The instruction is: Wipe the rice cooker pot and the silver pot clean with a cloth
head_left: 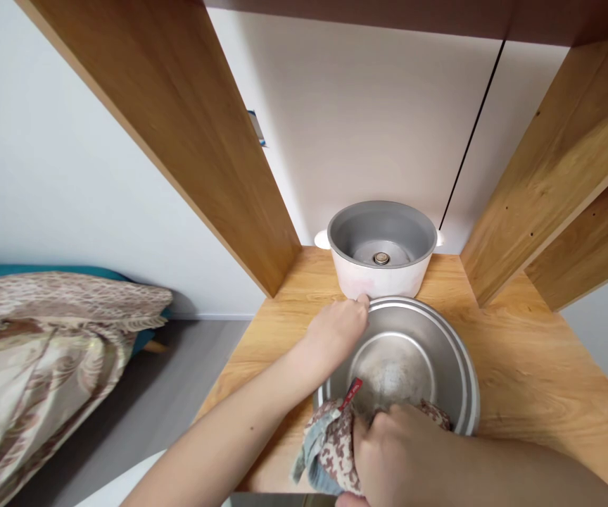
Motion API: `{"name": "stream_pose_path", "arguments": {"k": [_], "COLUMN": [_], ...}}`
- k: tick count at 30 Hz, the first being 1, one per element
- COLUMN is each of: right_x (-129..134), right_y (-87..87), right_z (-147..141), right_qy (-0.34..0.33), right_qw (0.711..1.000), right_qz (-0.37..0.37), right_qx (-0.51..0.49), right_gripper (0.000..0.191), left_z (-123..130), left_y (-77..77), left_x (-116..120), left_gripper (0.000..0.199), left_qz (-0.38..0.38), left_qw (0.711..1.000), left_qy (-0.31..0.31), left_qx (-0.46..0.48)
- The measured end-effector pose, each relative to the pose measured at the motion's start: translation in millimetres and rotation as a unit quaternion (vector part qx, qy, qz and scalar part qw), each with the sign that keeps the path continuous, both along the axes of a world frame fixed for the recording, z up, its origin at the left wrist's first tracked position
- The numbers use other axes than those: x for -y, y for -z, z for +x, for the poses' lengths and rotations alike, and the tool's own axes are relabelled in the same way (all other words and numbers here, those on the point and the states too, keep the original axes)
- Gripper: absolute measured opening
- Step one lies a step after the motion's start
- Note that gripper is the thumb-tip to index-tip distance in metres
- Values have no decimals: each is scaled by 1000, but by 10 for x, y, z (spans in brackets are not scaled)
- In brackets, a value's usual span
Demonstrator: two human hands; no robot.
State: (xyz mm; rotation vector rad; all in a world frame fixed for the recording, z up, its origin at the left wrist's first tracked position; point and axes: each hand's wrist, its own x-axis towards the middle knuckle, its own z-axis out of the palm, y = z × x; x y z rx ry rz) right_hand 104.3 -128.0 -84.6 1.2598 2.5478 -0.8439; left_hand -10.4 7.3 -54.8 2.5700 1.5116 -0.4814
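Observation:
A round silver metal pot with a ridged rim sits at the front of the wooden surface. Curled over its far-left rim, the fingers of my left hand grip the edge. My right hand is closed on a patterned brown-and-blue cloth with a red tag, at the pot's near side. The cloth hangs over the near-left rim, and some shows to the right of my fingers. Directly behind stands a white cooker body with a grey inside and a round metal piece at its bottom.
Wooden uprights flank the wooden surface: a left post and a right post. A pale panel stands behind the cooker, and a dark shelf hangs overhead. To the left, a patterned cover drapes over teal furniture above a grey floor.

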Motion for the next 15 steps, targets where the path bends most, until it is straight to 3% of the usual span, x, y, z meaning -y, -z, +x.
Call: {"name": "stream_pose_path", "arguments": {"k": [4,15], "right_x": [4,23], "right_y": [19,-14], "right_z": [3,-67], "right_qy": [-11,7], "right_qw": [1000,1000], "right_qz": [17,6], "right_qx": [8,28], "right_gripper": [52,57], "left_z": [3,9], "left_y": [-8,7], "left_x": [-9,-25], "left_gripper": [29,33], "left_qz": [-3,-6], "left_qw": [1000,1000], "left_qy": [-3,10], "left_qx": [16,23]}}
